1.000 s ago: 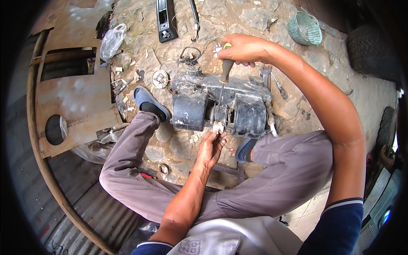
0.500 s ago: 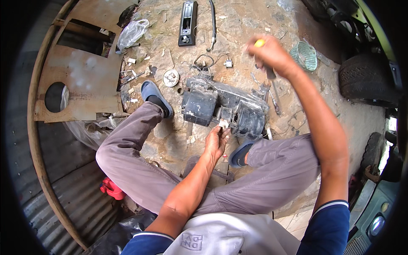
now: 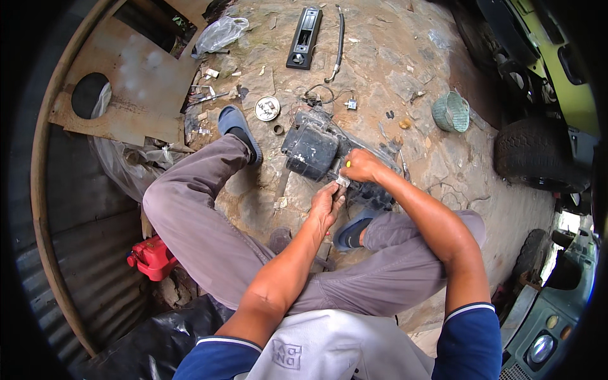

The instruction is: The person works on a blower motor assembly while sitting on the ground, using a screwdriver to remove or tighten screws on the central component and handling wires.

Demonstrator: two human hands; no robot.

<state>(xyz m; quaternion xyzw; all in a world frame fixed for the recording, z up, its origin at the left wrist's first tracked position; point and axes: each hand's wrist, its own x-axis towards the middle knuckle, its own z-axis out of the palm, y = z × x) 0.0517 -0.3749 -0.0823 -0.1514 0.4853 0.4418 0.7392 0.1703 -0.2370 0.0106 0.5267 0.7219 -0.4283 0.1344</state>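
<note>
A dusty black blower housing (image 3: 311, 152) with rounded drums lies on the ground between my feet. My left hand (image 3: 326, 204) is closed, its fingertips pinching a small whitish piece (image 3: 342, 181) against the near side of the housing. Just above it, my right hand (image 3: 362, 166) is a fist around a yellow-ended tool (image 3: 348, 164); only the yellow end shows, and the rest is hidden by the hand. The two hands nearly touch. Wires (image 3: 320, 95) trail from the far end of the housing.
Beyond the housing lie a round tin (image 3: 267, 108), a long black panel (image 3: 304, 38) and a black hose (image 3: 340, 44). A green basket (image 3: 451, 112) and a tyre (image 3: 541, 155) stand to the right. At left are a rusty sheet (image 3: 136, 82) and a red container (image 3: 152, 258).
My right hand has come down from above the ground at the right to the housing, with the yellow-ended tool in it. My left hand keeps its pinch on the whitish piece.
</note>
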